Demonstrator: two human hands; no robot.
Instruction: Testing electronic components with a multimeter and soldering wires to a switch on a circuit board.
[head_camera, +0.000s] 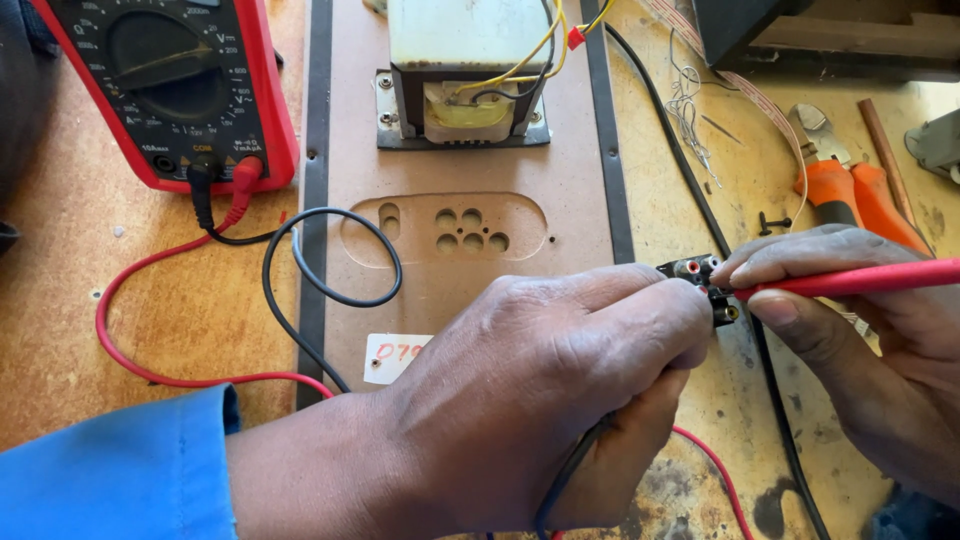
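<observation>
Black, the small connector block is sitting between the two hands' fingertips, above the tan workbench; the left hand is curling its fingers around a black probe lead, thumb pressing toward the block; the right hand is pinching a red probe, its tip meeting the block; a red multimeter is lying well apart.

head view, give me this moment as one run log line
left hand: holds black probe lead, on small jack block | right hand: holds red probe at block | multimeter: upper left
</observation>
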